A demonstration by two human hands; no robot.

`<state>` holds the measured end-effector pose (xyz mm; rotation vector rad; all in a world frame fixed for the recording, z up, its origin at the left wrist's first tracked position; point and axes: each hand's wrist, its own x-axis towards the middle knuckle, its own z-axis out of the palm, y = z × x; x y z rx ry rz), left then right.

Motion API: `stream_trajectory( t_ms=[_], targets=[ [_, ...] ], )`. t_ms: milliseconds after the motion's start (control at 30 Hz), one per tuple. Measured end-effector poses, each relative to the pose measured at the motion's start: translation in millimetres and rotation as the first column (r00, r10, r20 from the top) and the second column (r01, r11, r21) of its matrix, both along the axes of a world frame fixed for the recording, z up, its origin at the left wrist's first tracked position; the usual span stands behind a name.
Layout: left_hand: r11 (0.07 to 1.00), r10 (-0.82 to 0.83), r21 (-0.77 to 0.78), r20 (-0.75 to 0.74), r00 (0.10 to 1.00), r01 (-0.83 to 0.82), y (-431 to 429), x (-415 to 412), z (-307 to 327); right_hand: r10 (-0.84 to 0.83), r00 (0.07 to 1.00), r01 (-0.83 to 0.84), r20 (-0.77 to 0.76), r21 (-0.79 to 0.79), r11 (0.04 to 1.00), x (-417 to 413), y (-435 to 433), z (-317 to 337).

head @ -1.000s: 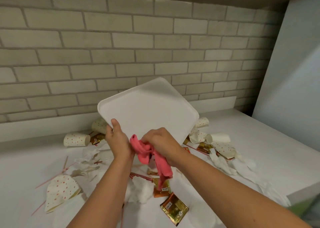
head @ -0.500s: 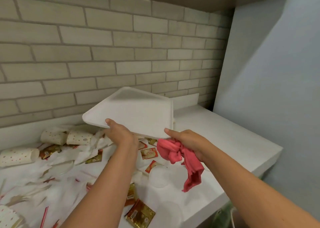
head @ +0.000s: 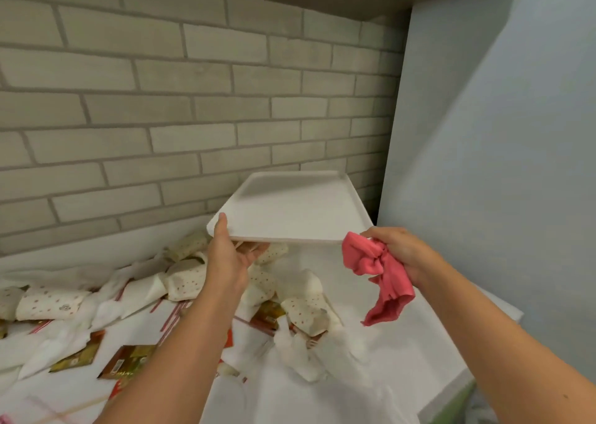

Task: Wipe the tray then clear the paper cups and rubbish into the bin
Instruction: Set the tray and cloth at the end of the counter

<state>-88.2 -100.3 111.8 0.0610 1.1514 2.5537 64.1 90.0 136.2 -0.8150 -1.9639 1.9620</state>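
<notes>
On the near worktop (head: 371, 375), foil sachets (head: 130, 360) and crumpled napkins (head: 303, 356) are scattered; these are judged light and limp, and are best gathered by the handful. Beyond them lie paper cups (head: 51, 304) on their sides, judged thin-walled and easily crushed, so a loose grip round the body is advised. The cloth (head: 382, 278) is bunched in the closed right hand (head: 401, 251), with its soft tail hanging free beside the tray's near right corner. The tray (head: 290, 209) is held clear above the worktop, nearly level, by the left hand (head: 225, 255), which is clamped on the near left corner, thumb on top and fingers beneath. The tray appears rigid, light and smooth, possibly slippery; a one-corner hold is judged liable to tilt, so support at the edge is recommended. No bin can be identified.
</notes>
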Motion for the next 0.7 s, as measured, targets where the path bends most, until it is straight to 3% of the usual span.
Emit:
stream_trajectory(
  t_ms=[267, 500, 700],
  targets=[
    [0.978, -0.142, -0.147, 0.067, 0.988, 0.151, 75.3, -14.8, -25.5, -0.051, 0.999, 0.051, 0.013, -0.052, 0.997, -6.4, 97.5, -38.3],
    [0.951, -0.206, -0.208, 0.115, 0.972, 0.226, 138.3, -27.1, -61.0, -0.103, 0.995, 0.102, 0.005, -0.174, 0.980, -21.5, 144.0, -83.3],
    [0.894, -0.259, -0.317, 0.208, 0.943, 0.316, 169.5, -50.7, -84.1, -0.138, 0.990, 0.143, 0.037, -0.189, 0.972, -25.2, 162.3, -113.0]
  ],
)
